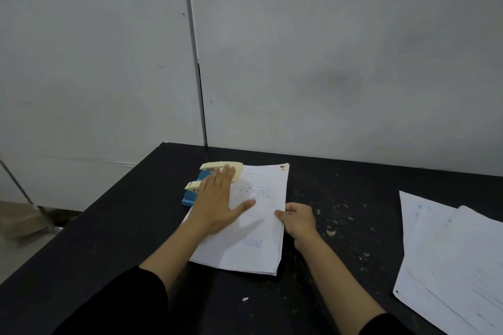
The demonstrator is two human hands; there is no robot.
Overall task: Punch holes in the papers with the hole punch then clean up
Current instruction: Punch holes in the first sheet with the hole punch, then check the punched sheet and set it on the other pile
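A thin stack of white printed papers [253, 242] lies on the black table [109, 226], its left edge pushed into a hole punch [206, 173] with a blue base and cream handles. My left hand [217, 201] lies flat with fingers spread, over the papers' left side and the near part of the punch. My right hand [298, 221] pinches the stack's right edge, thumb on top.
A second loose pile of white sheets [457, 266] lies at the table's right. Small white paper bits [330, 231] and one near the front [245, 299] dot the tabletop. A grey wall [326, 62] stands right behind the table; the table's left edge drops to the floor.
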